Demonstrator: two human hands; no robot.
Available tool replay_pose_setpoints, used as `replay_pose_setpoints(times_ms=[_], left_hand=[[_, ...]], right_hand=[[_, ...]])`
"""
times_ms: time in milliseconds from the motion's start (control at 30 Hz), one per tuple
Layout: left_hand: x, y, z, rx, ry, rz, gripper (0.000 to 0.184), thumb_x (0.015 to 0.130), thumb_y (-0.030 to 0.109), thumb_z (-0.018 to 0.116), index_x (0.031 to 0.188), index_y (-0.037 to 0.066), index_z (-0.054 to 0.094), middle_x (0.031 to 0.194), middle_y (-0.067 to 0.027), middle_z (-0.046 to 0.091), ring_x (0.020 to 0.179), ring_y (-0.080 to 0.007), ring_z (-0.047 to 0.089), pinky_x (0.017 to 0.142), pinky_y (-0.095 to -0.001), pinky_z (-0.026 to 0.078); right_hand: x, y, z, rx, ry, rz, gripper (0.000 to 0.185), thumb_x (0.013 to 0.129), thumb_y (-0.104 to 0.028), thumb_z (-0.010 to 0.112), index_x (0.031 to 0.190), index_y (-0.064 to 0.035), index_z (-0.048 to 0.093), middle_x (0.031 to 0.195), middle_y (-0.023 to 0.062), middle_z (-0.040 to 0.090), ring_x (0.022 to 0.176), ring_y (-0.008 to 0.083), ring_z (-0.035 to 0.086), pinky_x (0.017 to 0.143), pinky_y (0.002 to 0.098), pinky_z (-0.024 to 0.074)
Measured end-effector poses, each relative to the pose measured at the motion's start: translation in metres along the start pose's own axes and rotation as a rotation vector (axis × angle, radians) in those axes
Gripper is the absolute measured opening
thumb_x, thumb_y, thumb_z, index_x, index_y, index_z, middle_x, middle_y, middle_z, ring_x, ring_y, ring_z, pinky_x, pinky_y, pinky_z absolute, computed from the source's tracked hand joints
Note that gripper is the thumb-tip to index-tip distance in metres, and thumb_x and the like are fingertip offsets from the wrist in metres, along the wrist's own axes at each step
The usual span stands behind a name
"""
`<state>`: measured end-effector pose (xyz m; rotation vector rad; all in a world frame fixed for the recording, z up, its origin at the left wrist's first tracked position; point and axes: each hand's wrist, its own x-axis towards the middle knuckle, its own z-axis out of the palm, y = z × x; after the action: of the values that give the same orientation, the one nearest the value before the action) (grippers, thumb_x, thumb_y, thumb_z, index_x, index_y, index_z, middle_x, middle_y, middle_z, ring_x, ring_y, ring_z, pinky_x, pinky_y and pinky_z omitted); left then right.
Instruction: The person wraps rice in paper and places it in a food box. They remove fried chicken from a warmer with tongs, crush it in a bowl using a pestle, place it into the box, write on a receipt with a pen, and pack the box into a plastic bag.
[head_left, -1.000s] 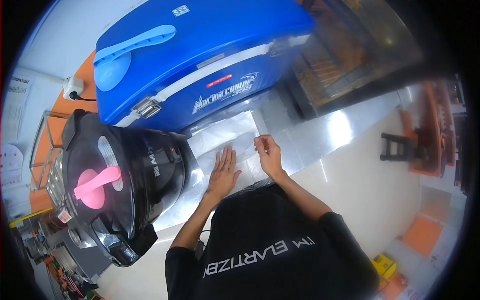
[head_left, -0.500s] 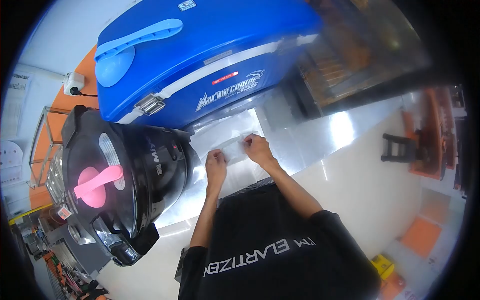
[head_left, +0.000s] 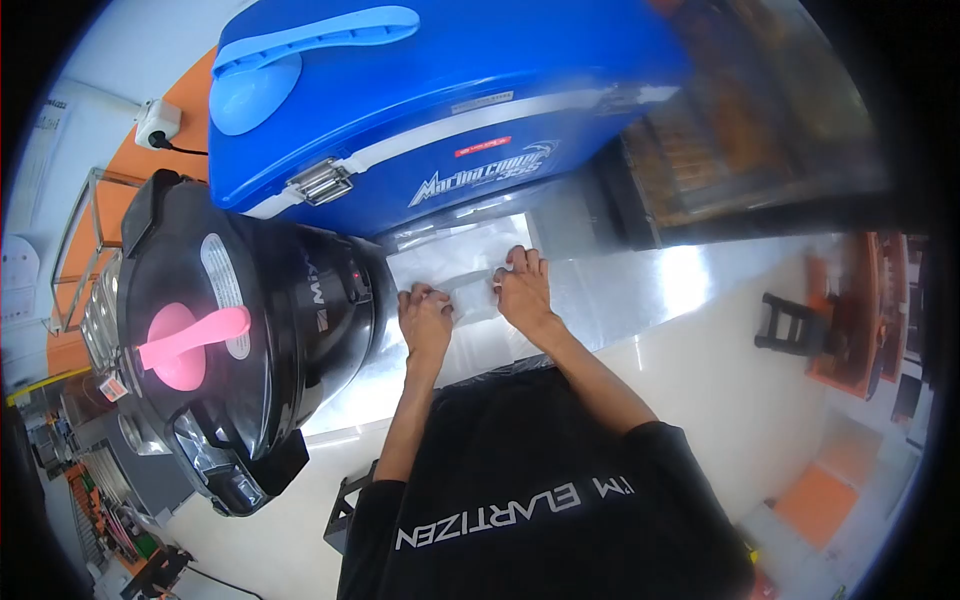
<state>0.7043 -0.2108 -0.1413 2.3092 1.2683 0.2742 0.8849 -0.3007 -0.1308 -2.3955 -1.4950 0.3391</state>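
Person's bare left hand, fingers curled, at the left edge of a small translucent plastic piece; bare right hand, fingers bent, at its right edge — whether either grips it, cannot tell. The plastic lies between the hands, over a flat whitish sheet on the shiny metal bench. Just beyond: a blue cooler box with white trim. To the left — a black rounded cooker, pink plastic spoon on its lid.
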Motion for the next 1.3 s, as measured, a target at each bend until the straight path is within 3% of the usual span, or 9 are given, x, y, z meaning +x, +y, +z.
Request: replay_pose_setpoints(times_ms=[100, 200, 400, 533, 667, 733, 833, 1067, 1300], left_hand=[[0.014, -0.007, -0.007, 0.053, -0.014, 0.141, 0.015, 0.075, 0.006, 0.080, 0.089, 0.007, 0.077, 0.105, -0.0104, 0.067, 0.108, -0.0353, 0.061, 0.098, -0.0449, 0.049], [0.024, -0.017, -0.001, -0.037, -0.171, 0.120, 0.012, 0.075, 0.005, 0.079, 0.086, 0.005, 0.076, 0.106, -0.0104, 0.066, 0.108, -0.0347, 0.062, 0.099, -0.0453, 0.049], [-0.002, -0.025, 0.018, -0.115, -0.026, 0.193, 0.012, 0.087, 0.006, 0.075, 0.098, 0.001, 0.075, 0.108, -0.0117, 0.066, 0.104, -0.0327, 0.066, 0.092, -0.0462, 0.055], [-0.031, -0.035, 0.031, -0.168, 0.067, 0.229, 0.020, 0.091, 0.010, 0.076, 0.109, 0.002, 0.075, 0.118, -0.0134, 0.069, 0.109, -0.0342, 0.069, 0.093, -0.0449, 0.057], [-0.047, -0.035, 0.015, -0.276, -0.092, 0.111, 0.033, 0.094, 0.014, 0.074, 0.125, 0.002, 0.070, 0.130, -0.0161, 0.069, 0.126, -0.0357, 0.064, 0.102, -0.0446, 0.056], [-0.051, -0.032, 0.003, -0.234, -0.061, 0.294, 0.038, 0.095, 0.015, 0.074, 0.130, 0.002, 0.067, 0.132, -0.0176, 0.069, 0.128, -0.0360, 0.063, 0.105, -0.0449, 0.055], [-0.055, -0.036, 0.001, -0.163, -0.066, 0.433, 0.038, 0.095, 0.013, 0.073, 0.130, 0.001, 0.067, 0.134, -0.0178, 0.069, 0.128, -0.0363, 0.063, 0.108, -0.0444, 0.053], [-0.043, -0.047, 0.000, -0.174, -0.114, 0.448, 0.022, 0.094, 0.001, 0.067, 0.115, 0.002, 0.075, 0.121, -0.0152, 0.075, 0.117, -0.0349, 0.069, 0.102, -0.0434, 0.056], [-0.017, -0.046, -0.026, -0.294, -0.305, 0.333, 0.025, 0.096, 0.014, 0.073, 0.119, 0.005, 0.073, 0.108, -0.0169, 0.077, 0.103, -0.0362, 0.072, 0.090, -0.0444, 0.058]], right_hand=[[0.014, 0.027, 0.017, 0.079, 0.007, -0.292, 0.011, 0.083, -0.011, 0.076, 0.093, -0.0064, 0.078, 0.113, 0.0110, 0.065, 0.114, 0.0349, 0.061, 0.101, 0.0464, 0.0465], [0.020, 0.037, 0.022, 0.092, -0.238, -0.261, 0.008, 0.084, -0.009, 0.074, 0.091, -0.0048, 0.077, 0.112, 0.0102, 0.064, 0.112, 0.0314, 0.063, 0.099, 0.0453, 0.0506], [-0.016, 0.041, 0.039, 0.170, -0.006, -0.318, 0.016, 0.089, -0.006, 0.069, 0.103, 0.0006, 0.073, 0.116, 0.0108, 0.065, 0.104, 0.0296, 0.067, 0.088, 0.0417, 0.0606], [-0.049, 0.040, 0.042, 0.160, 0.026, -0.372, 0.042, 0.094, -0.005, 0.061, 0.134, 0.0078, 0.059, 0.143, 0.0169, 0.056, 0.119, 0.0339, 0.066, 0.094, 0.0439, 0.0598], [-0.061, 0.035, 0.011, 0.203, -0.132, -0.334, 0.044, 0.094, -0.005, 0.063, 0.137, 0.0049, 0.062, 0.152, 0.0159, 0.054, 0.131, 0.0345, 0.061, 0.103, 0.0433, 0.0573], [-0.060, 0.040, 0.005, 0.154, -0.107, -0.414, 0.044, 0.096, -0.006, 0.061, 0.139, 0.0043, 0.061, 0.155, 0.0163, 0.052, 0.135, 0.0361, 0.058, 0.106, 0.0448, 0.0557], [-0.058, 0.056, 0.022, 0.133, -0.105, -0.492, 0.042, 0.096, -0.002, 0.056, 0.137, 0.0031, 0.061, 0.149, 0.0177, 0.055, 0.133, 0.0370, 0.058, 0.112, 0.0449, 0.0511], [-0.044, 0.069, 0.016, 0.123, -0.099, -0.582, 0.023, 0.091, -0.003, 0.061, 0.112, -0.0033, 0.071, 0.128, 0.0102, 0.067, 0.120, 0.0298, 0.065, 0.103, 0.0412, 0.0552], [-0.027, 0.072, 0.006, 0.332, -0.282, -0.478, 0.016, 0.093, -0.008, 0.069, 0.109, -0.0037, 0.070, 0.117, 0.0125, 0.068, 0.116, 0.0332, 0.065, 0.103, 0.0454, 0.0516]])
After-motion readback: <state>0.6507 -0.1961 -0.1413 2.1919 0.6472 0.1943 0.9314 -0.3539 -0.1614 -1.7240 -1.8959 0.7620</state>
